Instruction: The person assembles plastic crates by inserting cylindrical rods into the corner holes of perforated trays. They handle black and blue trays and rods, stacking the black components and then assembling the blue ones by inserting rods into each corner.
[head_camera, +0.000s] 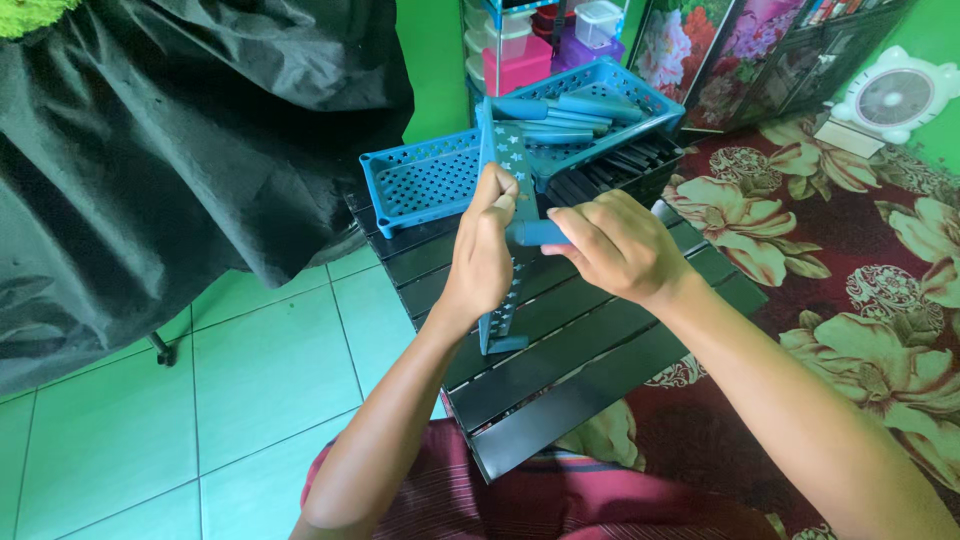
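My left hand (483, 250) is wrapped around a blue plastic panel (505, 215) with star-shaped cutouts, fingers closed on its edge, holding it upright so that its lower end rests on the low black slatted table (560, 370) in front of me. My right hand (617, 243) is closed around a short blue tube (535, 233), gripping it with the fingers curled over the top, and the free end of the tube meets the panel just beside my left fingers. Behind the panel, at the far side of the table, sits a blue perforated tray (425, 182) with star holes along its rim, and a second blue basket (640, 95) beyond it holds more blue tubes (575, 110) lying side by side. Dark flat pieces (625, 160) lie just under that basket. To my left a black cloth (170, 150) hangs over a stand on the green tiled floor (250, 370). To my right is a dark red rug (850, 260) with large cream flowers, and a small white fan (893, 97) stands at its far corner against the green wall. Pink and purple boxes (540, 50) are stacked on a shelf at the back.
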